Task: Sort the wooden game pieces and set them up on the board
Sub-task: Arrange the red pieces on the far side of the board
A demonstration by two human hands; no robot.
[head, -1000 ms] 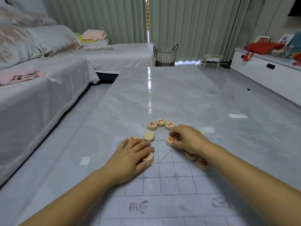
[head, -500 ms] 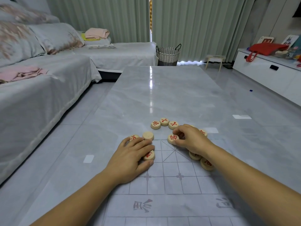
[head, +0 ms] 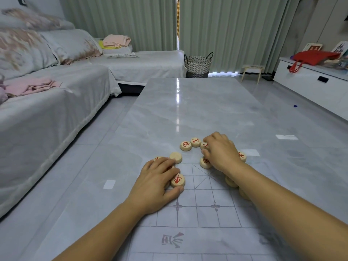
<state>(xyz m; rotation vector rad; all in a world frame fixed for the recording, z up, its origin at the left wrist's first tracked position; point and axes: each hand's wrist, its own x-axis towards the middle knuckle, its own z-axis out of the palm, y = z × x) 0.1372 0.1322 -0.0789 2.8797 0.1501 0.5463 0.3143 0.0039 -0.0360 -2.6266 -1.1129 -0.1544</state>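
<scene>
Round pale wooden game pieces (head: 195, 142) marked in red cluster beneath our hands at the far edge of the thin printed grid board (head: 205, 196), with our left hand (head: 156, 183) flat across several and our right hand (head: 222, 153) now shifted forward onto another, its grasp unclear, so we judge sorting unfinished.

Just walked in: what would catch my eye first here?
The left hand and right hand rest on a cluster of round wooden pieces with red characters, at the far edge of a pale printed board on a grey table. At far right, a red bag sits on a white cabinet.
</scene>
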